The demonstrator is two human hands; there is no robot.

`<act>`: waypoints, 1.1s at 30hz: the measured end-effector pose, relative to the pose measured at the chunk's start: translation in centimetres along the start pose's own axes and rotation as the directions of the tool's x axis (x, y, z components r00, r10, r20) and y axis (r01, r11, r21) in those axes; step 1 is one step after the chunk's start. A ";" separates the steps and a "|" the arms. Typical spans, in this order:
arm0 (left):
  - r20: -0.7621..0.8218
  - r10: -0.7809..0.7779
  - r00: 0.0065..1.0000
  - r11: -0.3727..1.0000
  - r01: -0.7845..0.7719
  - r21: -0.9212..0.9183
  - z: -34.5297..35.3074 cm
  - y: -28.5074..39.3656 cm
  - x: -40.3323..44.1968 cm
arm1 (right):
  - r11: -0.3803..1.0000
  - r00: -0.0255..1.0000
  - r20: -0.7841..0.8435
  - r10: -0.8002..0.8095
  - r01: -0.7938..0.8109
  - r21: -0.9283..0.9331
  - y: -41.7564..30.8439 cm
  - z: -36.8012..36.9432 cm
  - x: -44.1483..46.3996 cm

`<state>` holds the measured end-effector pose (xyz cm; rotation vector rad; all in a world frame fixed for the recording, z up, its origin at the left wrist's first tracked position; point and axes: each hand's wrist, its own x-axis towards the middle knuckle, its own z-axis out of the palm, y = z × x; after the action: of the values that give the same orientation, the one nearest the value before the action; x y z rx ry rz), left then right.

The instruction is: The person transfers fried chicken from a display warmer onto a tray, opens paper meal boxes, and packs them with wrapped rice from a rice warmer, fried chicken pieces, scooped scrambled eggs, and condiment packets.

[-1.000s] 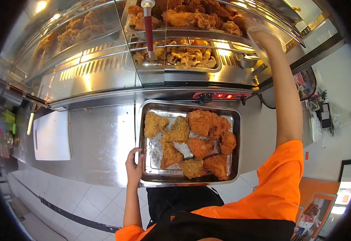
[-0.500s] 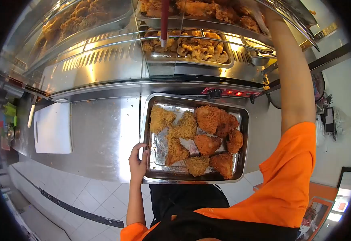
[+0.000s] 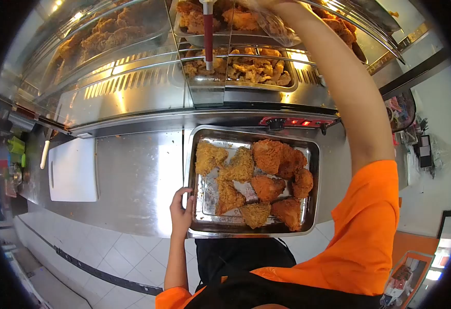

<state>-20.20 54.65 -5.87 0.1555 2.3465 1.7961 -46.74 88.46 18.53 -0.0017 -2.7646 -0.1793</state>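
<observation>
My left hand [image 3: 181, 215] grips the left rim of a metal tray [image 3: 315, 206], with the thumb over the edge. Several pieces of breaded fried chicken lie in it: paler golden chicken [image 3: 211, 157] to the left and redder chicken [image 3: 268, 156] to the right. My right arm reaches up into the heated display cabinet. At the top edge, my right hand [image 3: 273, 4] is over the upper shelf, beside a tray of fried chicken [image 3: 242, 19]. A crumpled clear plastic film [image 3: 277, 26] hangs by this hand. Its fingers are cut off or hidden.
Below the upper shelf stands a tray of smaller fried pieces [image 3: 259, 69]. Glass panels and wire rails front the cabinet; red-lit switches [image 3: 300, 123] sit along its base. A white cutting board [image 3: 73, 170] lies on the steel counter [image 3: 132, 180] to the left.
My right hand has moved left along the upper shelf, from the right end toward the middle, with the plastic film by it. My left hand stays on the tray.
</observation>
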 end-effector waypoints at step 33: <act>0.025 0.018 1.000 0.999 -0.017 -0.027 -0.3 -0.8 0.0 | 0.984 0.967 -0.244 0.076 -0.112 -0.138 3.8 -3.3 -12.1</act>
<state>-20.26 54.15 -6.58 0.1942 2.3097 1.8220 -34.19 92.07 17.69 -0.1422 -2.4996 -0.3406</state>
